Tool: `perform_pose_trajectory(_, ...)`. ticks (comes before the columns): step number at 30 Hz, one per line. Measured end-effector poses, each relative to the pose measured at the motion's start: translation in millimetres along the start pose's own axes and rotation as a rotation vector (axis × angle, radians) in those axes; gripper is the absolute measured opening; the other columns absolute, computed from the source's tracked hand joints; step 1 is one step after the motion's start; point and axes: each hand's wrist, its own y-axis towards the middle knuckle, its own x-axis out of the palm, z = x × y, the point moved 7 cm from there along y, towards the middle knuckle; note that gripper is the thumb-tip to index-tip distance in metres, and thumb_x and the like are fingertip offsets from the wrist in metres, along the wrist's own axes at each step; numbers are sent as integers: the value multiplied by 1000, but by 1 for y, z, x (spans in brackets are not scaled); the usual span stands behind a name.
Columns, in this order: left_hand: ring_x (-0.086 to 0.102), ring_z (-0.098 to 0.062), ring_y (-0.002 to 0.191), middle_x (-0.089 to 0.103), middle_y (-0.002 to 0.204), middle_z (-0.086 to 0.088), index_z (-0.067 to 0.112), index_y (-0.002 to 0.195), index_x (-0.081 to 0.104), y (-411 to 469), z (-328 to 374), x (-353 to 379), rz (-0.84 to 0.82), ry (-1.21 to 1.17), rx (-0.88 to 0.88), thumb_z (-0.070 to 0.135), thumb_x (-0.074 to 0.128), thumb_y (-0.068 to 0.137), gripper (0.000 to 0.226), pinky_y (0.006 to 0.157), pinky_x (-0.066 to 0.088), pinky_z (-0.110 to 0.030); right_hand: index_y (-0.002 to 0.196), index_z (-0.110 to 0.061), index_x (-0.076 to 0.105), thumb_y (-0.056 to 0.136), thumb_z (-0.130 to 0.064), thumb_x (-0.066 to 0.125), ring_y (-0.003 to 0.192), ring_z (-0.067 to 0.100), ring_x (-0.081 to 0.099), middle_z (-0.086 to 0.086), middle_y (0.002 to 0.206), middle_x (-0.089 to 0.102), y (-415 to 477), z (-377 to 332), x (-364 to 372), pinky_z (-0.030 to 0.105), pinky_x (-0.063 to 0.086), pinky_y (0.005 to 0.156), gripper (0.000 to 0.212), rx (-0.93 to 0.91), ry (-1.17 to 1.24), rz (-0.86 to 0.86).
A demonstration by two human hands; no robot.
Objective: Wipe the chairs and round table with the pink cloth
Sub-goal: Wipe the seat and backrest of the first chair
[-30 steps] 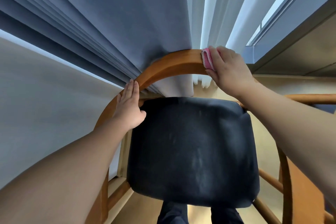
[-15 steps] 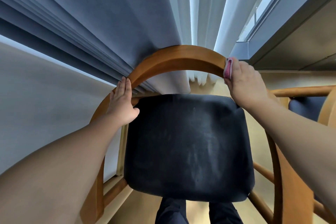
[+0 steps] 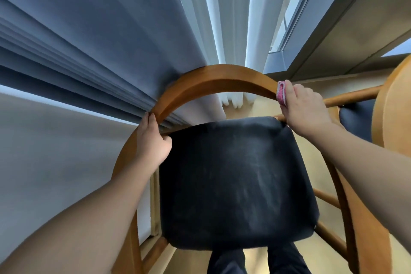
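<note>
A wooden chair with a curved back rail (image 3: 213,79) and a black padded seat (image 3: 235,182) stands right below me. My right hand (image 3: 304,109) presses the folded pink cloth (image 3: 281,93) against the right end of the rail, fingers wrapped over it. My left hand (image 3: 152,138) grips the left side of the rail, thumb on the inner face beside the seat. At the right edge shows part of the round wooden table (image 3: 391,104).
Grey-blue curtains (image 3: 100,40) and white sheer curtains (image 3: 231,29) hang just behind the chair, touching its back. A window frame (image 3: 311,35) is at the upper right. A second chair's rail and dark seat (image 3: 355,115) sit by the table. My legs (image 3: 255,260) are below.
My right hand has slid the pink cloth along the back rail from its top toward the right end. The left hand has stayed on the left side and closed its grip.
</note>
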Motion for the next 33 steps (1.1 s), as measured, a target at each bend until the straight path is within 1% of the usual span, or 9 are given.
perform_pose_trajectory(2,20,-23,143,16,157,-1,18,149,21,-1,21,-5,57,-39,107,12,57,87,72,115,27,-43,149,-8,21,97,-34,48,98,34,52,16,119,51,0,-1,0,45,43,80,63,4,1,-6)
perform_pose_trajectory(9,37,-19,133,43,142,-2,15,132,51,-2,163,-22,118,-7,705,11,56,89,44,112,33,-36,144,-10,27,96,-34,49,96,31,55,13,114,55,3,-2,-5,43,42,84,57,29,-17,-15)
perform_pose_trajectory(13,40,-23,127,47,136,-5,15,130,51,7,231,-13,93,60,881,13,57,88,42,110,29,-35,136,-9,34,91,-29,54,100,31,55,11,112,57,8,-3,-4,49,35,100,53,33,-120,-37)
perform_pose_trajectory(16,41,-29,125,50,134,-9,11,130,51,12,270,9,9,204,1037,16,61,84,47,109,27,-38,128,-8,42,88,-33,60,98,31,53,12,111,55,12,-3,-6,44,41,90,51,-15,-104,-8)
perform_pose_trajectory(19,47,-31,120,55,131,-9,12,131,49,23,290,34,-113,330,1056,25,67,83,53,104,31,-41,132,-7,40,90,-44,56,89,30,56,12,108,55,12,-1,-5,38,42,69,59,-17,-6,19)
perform_pose_trajectory(21,54,-31,109,62,120,-7,15,126,53,31,292,46,-112,390,1042,35,66,84,49,94,36,-40,134,-6,40,92,-44,53,86,30,56,12,106,56,11,1,-2,38,41,66,58,-13,-22,38)
perform_pose_trajectory(23,56,-30,100,65,108,-4,18,116,59,33,292,50,-43,419,1072,41,62,86,38,86,35,-38,135,-7,39,93,-44,50,85,30,55,11,106,56,8,3,0,39,40,66,58,-10,-30,36)
perform_pose_trajectory(25,55,-29,98,64,103,-3,18,110,61,34,291,53,-11,430,1076,43,60,87,34,86,33,-38,136,-9,37,94,-44,47,85,28,54,10,107,55,3,7,0,39,41,69,57,3,-24,33)
perform_pose_trajectory(33,51,-27,99,60,103,-3,21,110,55,27,290,52,-6,479,1086,45,50,93,29,91,33,-38,146,-7,25,94,-45,45,103,32,51,13,125,48,-55,36,4,43,43,85,68,211,59,31)
